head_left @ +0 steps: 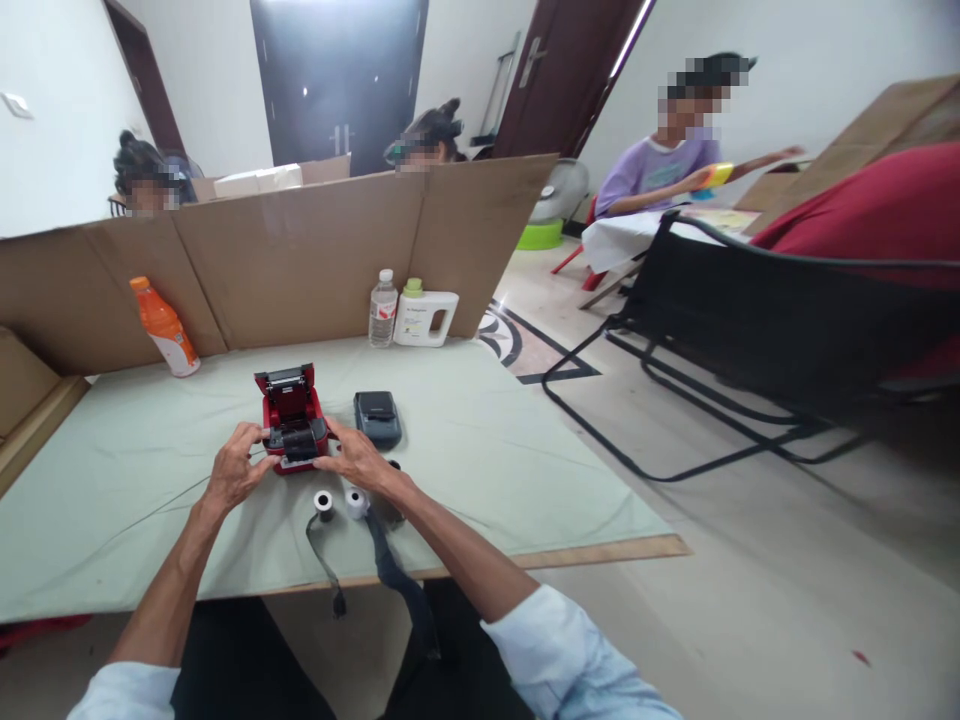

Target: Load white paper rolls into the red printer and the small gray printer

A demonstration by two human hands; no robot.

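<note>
Both hands sit on a small red printer (pixel 292 420) with its lid tipped up and back, near the middle of the table (pixel 487 440). The left hand (pixel 234 468) curls against the printer's left side, fingers narrow and steadying the body; the right hand (pixel 358 458) presses at its right front corner, fingers bent and close together. Whether either one pinches anything inside the open bay cannot be told. The work in hand looks like fitting or seating something dark in the open compartment; the next move probably calls for keeping the body braced with one hand while the other works the bay.

Just in front of the hands lie two small paper rolls (pixel 340 502), and dark straps (pixel 390 565) trail over the near edge. A second, grey printer (pixel 378 416) lies just right of the red one, close to the right hand. Towards the far edge stand an orange bottle (pixel 165 328), a clear water bottle (pixel 382 309) and a white jug (pixel 425 314), against a cardboard screen (pixel 300 255). Other people sit beyond it.
</note>
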